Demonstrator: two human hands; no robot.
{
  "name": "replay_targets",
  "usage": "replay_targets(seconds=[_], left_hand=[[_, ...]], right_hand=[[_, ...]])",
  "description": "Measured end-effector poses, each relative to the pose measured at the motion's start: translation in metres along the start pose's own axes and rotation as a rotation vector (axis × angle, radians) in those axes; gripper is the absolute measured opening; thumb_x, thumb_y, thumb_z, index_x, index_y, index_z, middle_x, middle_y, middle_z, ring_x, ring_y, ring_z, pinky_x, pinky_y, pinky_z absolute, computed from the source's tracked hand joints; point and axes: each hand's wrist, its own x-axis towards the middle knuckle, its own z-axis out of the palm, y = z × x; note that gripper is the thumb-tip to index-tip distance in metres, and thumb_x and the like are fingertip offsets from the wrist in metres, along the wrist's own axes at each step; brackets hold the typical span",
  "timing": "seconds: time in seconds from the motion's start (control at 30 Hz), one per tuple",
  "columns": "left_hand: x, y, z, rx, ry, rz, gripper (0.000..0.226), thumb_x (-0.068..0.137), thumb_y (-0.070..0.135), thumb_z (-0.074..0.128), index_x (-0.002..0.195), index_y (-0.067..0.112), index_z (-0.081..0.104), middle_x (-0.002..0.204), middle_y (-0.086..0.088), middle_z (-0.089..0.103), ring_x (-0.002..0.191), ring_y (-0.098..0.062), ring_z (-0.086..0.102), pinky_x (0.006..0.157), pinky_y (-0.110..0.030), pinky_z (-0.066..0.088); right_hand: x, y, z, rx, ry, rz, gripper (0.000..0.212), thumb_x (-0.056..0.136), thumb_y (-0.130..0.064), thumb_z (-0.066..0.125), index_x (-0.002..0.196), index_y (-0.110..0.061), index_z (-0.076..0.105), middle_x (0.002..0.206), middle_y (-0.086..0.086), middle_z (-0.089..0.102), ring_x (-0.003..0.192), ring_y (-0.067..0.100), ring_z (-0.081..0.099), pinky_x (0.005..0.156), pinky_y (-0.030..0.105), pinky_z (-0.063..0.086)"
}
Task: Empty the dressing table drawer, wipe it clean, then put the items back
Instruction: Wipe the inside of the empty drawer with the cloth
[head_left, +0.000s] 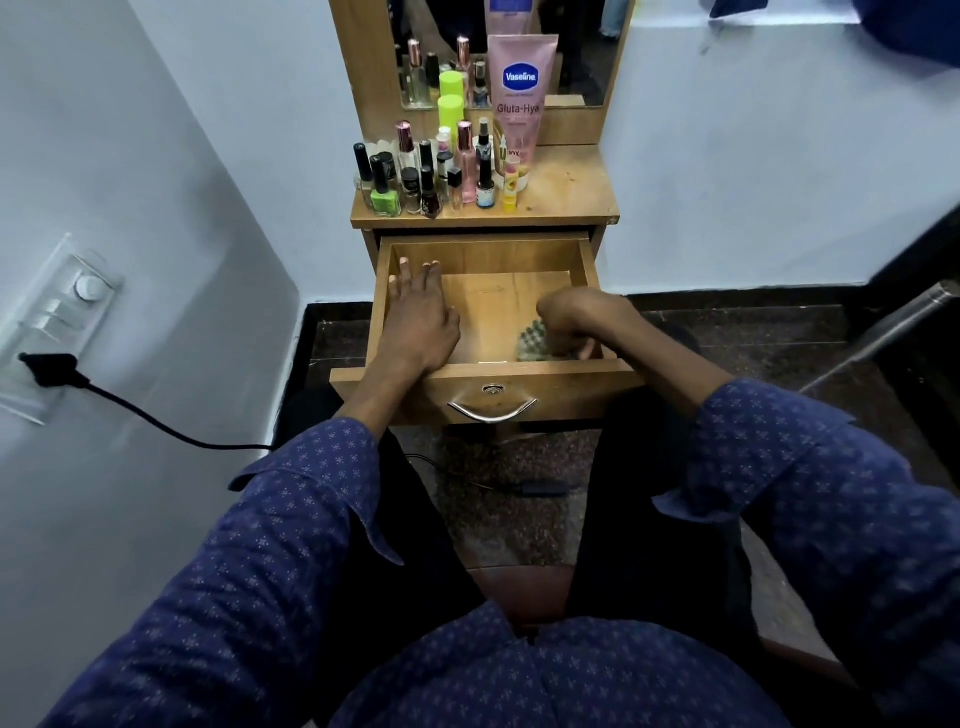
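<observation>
Inside the open drawer (587, 260), left hand (418, 312) lies flat at 9 o'clock; right hand (571, 322) grips a cloth (532, 343) at 4 o'clock.

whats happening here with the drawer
A person sits at a dressing table with its drawer pulled open and nothing loose showing inside. The left hand lies flat with straight fingers on the drawer floor, while the right hand grips a greenish cloth at the near right corner. The bottles and Vaseline tube stand on top.
</observation>
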Motion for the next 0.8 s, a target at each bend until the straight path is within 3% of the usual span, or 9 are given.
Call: replay_targets(seconds=[0.13, 0.2, 0.3, 0.37, 0.5, 0.6, 0.67, 0.73, 0.8], left_hand=[[-0.001, -0.008, -0.009, 0.001, -0.014, -0.016, 0.069, 0.107, 0.024, 0.049, 0.165, 0.003, 0.018, 0.173, -0.019, 0.017, 0.163, -0.036, -0.004, 0.132, -0.048, -0.004], [-0.002, -0.016, -0.014, -0.020, -0.064, 0.012, 0.066, 0.110, 0.024, 0.045, 0.166, 0.004, 0.016, 0.174, -0.018, 0.014, 0.163, -0.035, -0.005, 0.132, -0.048, -0.002], [-0.006, -0.032, -0.023, -0.094, -0.063, 0.003, 0.060, 0.114, 0.027, 0.037, 0.166, 0.003, 0.018, 0.174, -0.019, 0.014, 0.163, -0.034, 0.001, 0.132, -0.044, 0.005], [-0.010, -0.039, -0.028, -0.201, -0.041, -0.077, 0.060, 0.116, 0.036, 0.030, 0.166, 0.005, 0.020, 0.175, -0.016, 0.015, 0.163, -0.029, 0.006, 0.131, -0.039, 0.006], [-0.014, -0.038, -0.031, -0.374, -0.027, -0.163, 0.061, 0.115, 0.045, 0.026, 0.167, 0.012, 0.025, 0.175, -0.009, 0.018, 0.163, -0.022, 0.011, 0.129, -0.034, 0.006], [-0.016, -0.033, -0.031, -0.347, -0.046, -0.157, 0.062, 0.115, 0.046, 0.024, 0.167, 0.013, 0.024, 0.176, -0.009, 0.014, 0.163, -0.021, 0.005, 0.129, -0.033, 0.003], [-0.017, -0.033, -0.032, -0.348, -0.052, -0.165, 0.062, 0.115, 0.046, 0.023, 0.167, 0.014, 0.024, 0.176, -0.008, 0.013, 0.163, -0.020, 0.004, 0.129, -0.033, 0.002], [-0.016, -0.034, -0.033, -0.355, -0.050, -0.167, 0.061, 0.115, 0.046, 0.023, 0.167, 0.014, 0.024, 0.176, -0.007, 0.013, 0.163, -0.019, 0.004, 0.129, -0.033, 0.002], [-0.015, -0.035, -0.032, -0.365, -0.042, -0.157, 0.061, 0.115, 0.046, 0.024, 0.167, 0.013, 0.025, 0.176, -0.008, 0.015, 0.163, -0.020, 0.007, 0.130, -0.035, 0.003]], right_hand=[[0.012, -0.045, 0.008, 0.106, 0.118, -0.110, 0.006, 0.098, -0.010, 0.066, 0.103, -0.007, 0.063, 0.098, 0.009, 0.068, 0.079, 0.019, 0.065, 0.070, 0.030, 0.059], [0.020, -0.053, 0.007, 0.198, 0.080, -0.132, 0.015, 0.096, -0.017, 0.074, 0.105, -0.005, 0.071, 0.100, 0.012, 0.074, 0.083, 0.021, 0.070, 0.080, 0.035, 0.063], [0.028, -0.057, 0.002, 0.286, 0.093, -0.298, 0.032, 0.090, -0.034, 0.082, 0.105, -0.006, 0.077, 0.102, 0.013, 0.077, 0.084, 0.022, 0.066, 0.076, 0.035, 0.056], [0.028, -0.068, 0.005, 0.319, 0.140, -0.444, 0.027, 0.093, -0.038, 0.077, 0.095, -0.010, 0.080, 0.095, 0.007, 0.076, 0.085, 0.020, 0.065, 0.074, 0.032, 0.050], [0.033, -0.091, 0.026, 0.477, 0.075, -0.635, 0.021, 0.103, -0.019, 0.066, 0.101, -0.002, 0.078, 0.094, 0.006, 0.076, 0.075, 0.009, 0.061, 0.072, 0.024, 0.051], [0.038, -0.088, 0.034, 0.450, 0.041, -0.694, 0.018, 0.099, -0.014, 0.070, 0.112, -0.008, 0.081, 0.111, 0.004, 0.077, 0.093, 0.009, 0.064, 0.089, 0.027, 0.050], [0.036, -0.084, 0.026, 0.419, 0.001, -0.726, 0.021, 0.097, -0.007, 0.071, 0.116, -0.008, 0.080, 0.114, 0.003, 0.074, 0.098, 0.011, 0.065, 0.088, 0.020, 0.050], [0.035, -0.075, 0.012, 0.378, -0.076, -0.691, 0.018, 0.095, -0.002, 0.070, 0.110, -0.006, 0.078, 0.104, -0.001, 0.073, 0.089, 0.010, 0.065, 0.075, 0.015, 0.050], [0.036, -0.060, -0.003, 0.314, -0.170, -0.615, 0.018, 0.095, -0.008, 0.073, 0.111, -0.014, 0.076, 0.109, -0.002, 0.072, 0.097, 0.013, 0.067, 0.082, 0.020, 0.056]])
